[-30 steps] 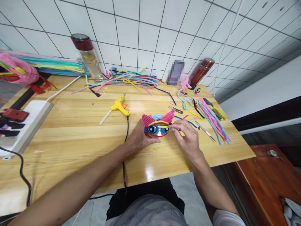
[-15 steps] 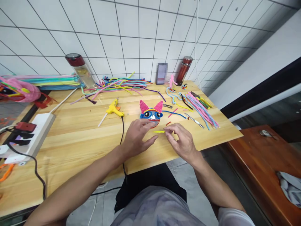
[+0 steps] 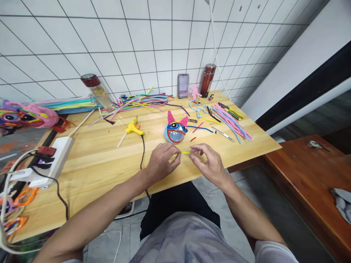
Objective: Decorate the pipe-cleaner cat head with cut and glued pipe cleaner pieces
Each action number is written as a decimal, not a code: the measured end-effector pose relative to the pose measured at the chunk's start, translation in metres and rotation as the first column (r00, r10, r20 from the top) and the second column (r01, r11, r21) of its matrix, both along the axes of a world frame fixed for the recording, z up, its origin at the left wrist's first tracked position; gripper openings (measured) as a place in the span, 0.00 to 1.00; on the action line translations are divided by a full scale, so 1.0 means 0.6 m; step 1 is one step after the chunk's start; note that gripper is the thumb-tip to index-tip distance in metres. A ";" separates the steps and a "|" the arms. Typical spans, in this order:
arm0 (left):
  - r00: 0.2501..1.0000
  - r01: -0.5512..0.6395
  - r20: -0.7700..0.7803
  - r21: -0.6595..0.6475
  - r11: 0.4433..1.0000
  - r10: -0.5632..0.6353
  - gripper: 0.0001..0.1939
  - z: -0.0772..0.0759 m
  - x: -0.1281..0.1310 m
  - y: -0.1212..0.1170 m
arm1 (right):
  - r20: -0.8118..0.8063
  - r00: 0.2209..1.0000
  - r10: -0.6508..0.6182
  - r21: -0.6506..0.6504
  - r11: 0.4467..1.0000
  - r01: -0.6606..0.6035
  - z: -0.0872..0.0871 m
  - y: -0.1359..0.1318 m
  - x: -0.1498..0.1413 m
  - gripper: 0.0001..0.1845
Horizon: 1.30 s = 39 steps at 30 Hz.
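Observation:
A short yellow pipe cleaner [image 3: 185,152] stretches between my two hands above the front of the table. My left hand [image 3: 164,159] pinches its left end between thumb and fingers. At its right end, the thumb and fingertips of my right hand [image 3: 207,160] are closed on it. Just beyond my hands stands a round clear craft figure [image 3: 176,136] with pink pipe-cleaner ears, blue-ringed eyes and a red band. Nobody's hand touches the figure. A small red pipe-cleaner piece [image 3: 193,139] lies near my right hand.
A yellow glue gun [image 3: 134,126] lies left of the figure, its cord running past my left hand. Pipe cleaners [image 3: 145,100], a glass bottle [image 3: 95,89], a phone [image 3: 183,86] and a red flask [image 3: 208,80] line the wall. A power strip [image 3: 55,160] sits left; pliers [image 3: 234,110] lie right.
My left hand has let go of the craft figure, which now stands on the table. My right hand brought the yellow pipe cleaner down toward me, and my left hand took its other end.

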<state>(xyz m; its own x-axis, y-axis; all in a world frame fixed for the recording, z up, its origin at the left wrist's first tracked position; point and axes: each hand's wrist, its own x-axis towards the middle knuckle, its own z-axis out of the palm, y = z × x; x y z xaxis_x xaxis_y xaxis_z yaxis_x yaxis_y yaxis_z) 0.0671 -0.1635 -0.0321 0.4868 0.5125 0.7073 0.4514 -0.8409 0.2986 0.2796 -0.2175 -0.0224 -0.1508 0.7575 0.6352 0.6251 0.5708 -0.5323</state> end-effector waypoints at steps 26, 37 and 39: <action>0.999 -0.022 0.034 -0.033 0.999 0.023 0.06 -0.022 0.050 0.011 | -0.284 0.956 -0.067 -0.231 0.973 -0.001 -0.034 -0.005 0.000 0.05; 0.989 0.066 0.139 -0.090 0.994 -0.053 0.08 -0.015 0.052 0.008 | -0.350 0.926 -0.143 -0.366 0.930 0.005 -0.044 0.003 0.026 0.06; 0.989 0.075 0.136 -0.101 0.992 -0.061 0.09 -0.015 0.048 0.008 | -0.311 0.931 -0.191 -0.335 0.939 0.081 -0.036 0.007 0.059 0.05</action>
<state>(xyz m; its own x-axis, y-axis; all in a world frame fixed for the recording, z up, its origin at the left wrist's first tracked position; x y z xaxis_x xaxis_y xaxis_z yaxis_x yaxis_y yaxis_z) 0.0958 -0.1590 -0.0410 0.4288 0.5568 0.7114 0.3444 -0.8288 0.4411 0.3149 -0.2132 -0.0440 0.1471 0.9220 0.3581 0.4387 0.2637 -0.8591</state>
